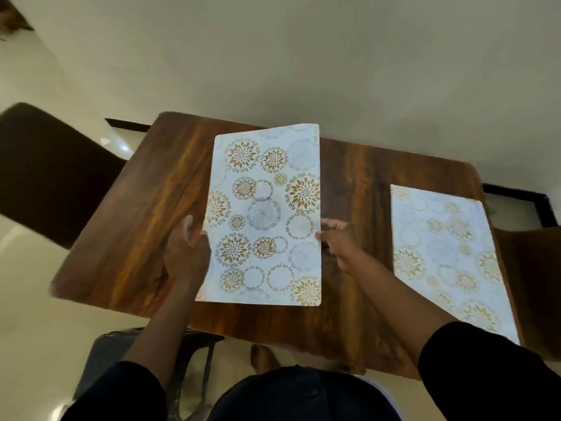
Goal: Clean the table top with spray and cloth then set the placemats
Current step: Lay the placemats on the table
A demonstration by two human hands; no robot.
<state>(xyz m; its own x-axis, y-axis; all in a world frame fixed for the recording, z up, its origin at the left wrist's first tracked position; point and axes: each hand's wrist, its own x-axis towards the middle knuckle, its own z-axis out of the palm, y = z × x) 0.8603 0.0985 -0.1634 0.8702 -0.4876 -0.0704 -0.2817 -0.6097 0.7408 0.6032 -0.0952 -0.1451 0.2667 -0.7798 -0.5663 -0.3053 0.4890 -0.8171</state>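
Wooden desk [127, 226] carrying two patterned placemats, one being gripped at both long edges.

Left of the centre placemat [264, 214], a dark chair [51, 171] is standing; the left hand [186, 253] is clasping that placemat's left edge, thumb on top. Right of it, the right hand [340, 241] is pinching its right edge. Farther right, well apart, the second placemat [446, 256] is lying flat by the desk's right edge.

Two floral placemats, centre [264, 214] and right [446, 256]; one wooden table [127, 226]; two hands, left [186, 253] and right [337, 241], were visible; two chairs, left [45, 171] and lower left [103, 357].
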